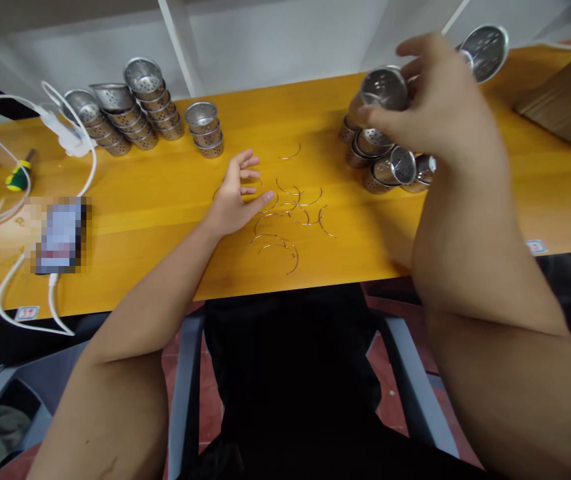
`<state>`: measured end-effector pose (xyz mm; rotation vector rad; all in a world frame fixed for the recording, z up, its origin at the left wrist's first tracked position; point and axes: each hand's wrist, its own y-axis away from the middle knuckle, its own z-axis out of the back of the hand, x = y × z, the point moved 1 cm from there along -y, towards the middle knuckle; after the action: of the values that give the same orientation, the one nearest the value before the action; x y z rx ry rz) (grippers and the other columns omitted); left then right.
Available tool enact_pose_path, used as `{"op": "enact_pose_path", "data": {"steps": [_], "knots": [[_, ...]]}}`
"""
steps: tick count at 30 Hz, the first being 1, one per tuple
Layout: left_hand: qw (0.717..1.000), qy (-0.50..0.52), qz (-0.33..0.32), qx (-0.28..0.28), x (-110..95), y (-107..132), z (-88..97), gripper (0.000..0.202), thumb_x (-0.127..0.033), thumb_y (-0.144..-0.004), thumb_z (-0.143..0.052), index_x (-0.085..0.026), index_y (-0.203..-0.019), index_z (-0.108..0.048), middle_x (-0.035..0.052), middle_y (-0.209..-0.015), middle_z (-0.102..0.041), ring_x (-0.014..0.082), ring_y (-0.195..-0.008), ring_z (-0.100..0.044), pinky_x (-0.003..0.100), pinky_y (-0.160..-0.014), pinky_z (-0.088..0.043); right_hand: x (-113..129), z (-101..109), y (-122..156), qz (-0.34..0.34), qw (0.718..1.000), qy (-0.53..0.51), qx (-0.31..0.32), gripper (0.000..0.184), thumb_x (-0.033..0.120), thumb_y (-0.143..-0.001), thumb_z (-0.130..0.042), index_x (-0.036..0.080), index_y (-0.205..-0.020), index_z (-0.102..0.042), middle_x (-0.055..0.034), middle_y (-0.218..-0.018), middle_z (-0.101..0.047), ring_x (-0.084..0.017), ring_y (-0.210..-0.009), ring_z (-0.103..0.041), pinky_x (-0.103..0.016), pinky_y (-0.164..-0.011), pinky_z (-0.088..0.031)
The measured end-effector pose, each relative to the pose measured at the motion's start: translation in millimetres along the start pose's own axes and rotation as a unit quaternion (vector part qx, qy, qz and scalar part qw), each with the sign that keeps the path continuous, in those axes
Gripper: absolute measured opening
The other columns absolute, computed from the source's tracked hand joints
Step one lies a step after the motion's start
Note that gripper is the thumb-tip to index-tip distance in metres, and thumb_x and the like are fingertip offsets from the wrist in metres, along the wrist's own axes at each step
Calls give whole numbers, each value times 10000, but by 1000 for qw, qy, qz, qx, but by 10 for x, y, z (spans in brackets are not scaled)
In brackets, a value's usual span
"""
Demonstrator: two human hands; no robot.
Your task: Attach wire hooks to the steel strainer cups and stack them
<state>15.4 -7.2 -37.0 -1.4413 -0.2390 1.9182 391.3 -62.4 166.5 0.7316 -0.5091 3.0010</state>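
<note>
My left hand [235,200] is open over the table, its fingers apart and holding nothing. Close to its thumb lie several thin curved metal wires [295,203], loose and partly overlapping. On the right, my right hand [445,107] is raised, thumb and fingers around a perforated metal cup [384,88]. Motion blurs this hand slightly. Beneath it stands a cluster of similar perforated cups [378,175], some tilted, partly hidden by the hand and the held cup. Another perforated cup [485,53] shows behind the hand, its mouth turned toward me.
Stacked perforated cups [150,100] stand at the back left, with a shorter stack [205,130] beside them. A phone [60,233], white cable [94,160] and green-yellow screwdriver [18,177] lie at the left. A cardboard box [565,100] is at the far right.
</note>
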Motion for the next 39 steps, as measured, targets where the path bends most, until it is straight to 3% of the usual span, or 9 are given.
{"op": "enact_pose_path", "data": {"steps": [4,14,17,20,24,29,32,36,39], "knots": [[1000,2,-1,-7,-7,-6,-28,949,-624,-1129,-966,-513,-1893,-414,120,-1876,-657,299,-1505,-829,431,-1077,-808,-40,217,88,-121,991,49,21,1058,191,-1064,-1106,104,-1979,-584,-304,-1801,-779,-469,-1630,-828,-654,-1387,-649],[1000,-18,-3,-14,10,-12,9,945,-568,-1126,-977,-504,-1881,-414,121,-1881,-668,294,-1491,-840,411,-1071,-814,-158,7,97,-124,990,62,29,1039,268,-1054,-1145,111,-1943,-631,-321,-1847,-751,-433,-1779,-738,-549,-1474,-576],[999,-27,4,-24,17,-19,37,838,-583,-1137,-964,-511,-1830,-499,104,-1860,-665,307,-1517,-830,428,-1088,-805,-106,4,133,-79,994,62,-35,1020,270,-1030,-1154,54,-1901,-670,-344,-1913,-655,-420,-1832,-673,-460,-1526,-522],[999,-31,1,-23,2,-23,40,672,-677,-1162,-908,-497,-1739,-615,88,-1790,-697,327,-1520,-833,459,-1065,-796,66,-69,144,52,992,22,-113,656,320,-1155,-993,104,-1742,-795,-328,-1816,-710,-385,-1728,-731,-448,-1445,-597],[998,-48,28,-38,-18,-37,33,654,-610,-1135,-933,-438,-1697,-647,99,-1759,-717,323,-1494,-827,454,-1047,-785,507,-432,13,200,980,-17,9,543,304,-1253,-743,158,-1776,-728,-286,-1825,-693,-345,-1598,-769,-451,-1372,-632],[989,-66,107,-81,58,-93,121,591,-322,-1097,-952,-331,-1631,-699,144,-1771,-709,311,-1520,-774,398,-1098,-783,1153,-1171,-397,184,961,-97,180,683,317,-1319,-681,195,-1975,-534,-188,-1976,-568,-246,-1519,-703,-432,-1322,-631],[980,-64,136,-128,193,-117,202,589,-301,-1095,-974,-340,-1608,-689,136,-1800,-675,338,-1578,-751,457,-1204,-786,1448,-1535,-654,178,952,-118,219,656,295,-1369,-683,190,-1990,-500,-107,-1993,-590,-165,-1639,-574,-361,-1483,-486],[975,-59,141,-163,443,-122,262,651,-388,-1111,-1002,-355,-1648,-635,140,-1859,-609,388,-1710,-691,547,-1332,-760,1694,-1726,-819,170,958,-93,213,329,291,-1400,-651,177,-1707,-680,-83,-1835,-695,-145,-1564,-571,-338,-1509,-438],[976,-58,127,-165,608,-128,274,671,-465,-1115,-1001,-344,-1658,-627,166,-1924,-552,415,-1746,-664,613,-1364,-748,1781,-1700,-807,159,962,-78,209,100,290,-1401,-672,264,-1308,-647,-68,-1739,-732,-148,-1522,-567,-304,-1511,-439]]}}
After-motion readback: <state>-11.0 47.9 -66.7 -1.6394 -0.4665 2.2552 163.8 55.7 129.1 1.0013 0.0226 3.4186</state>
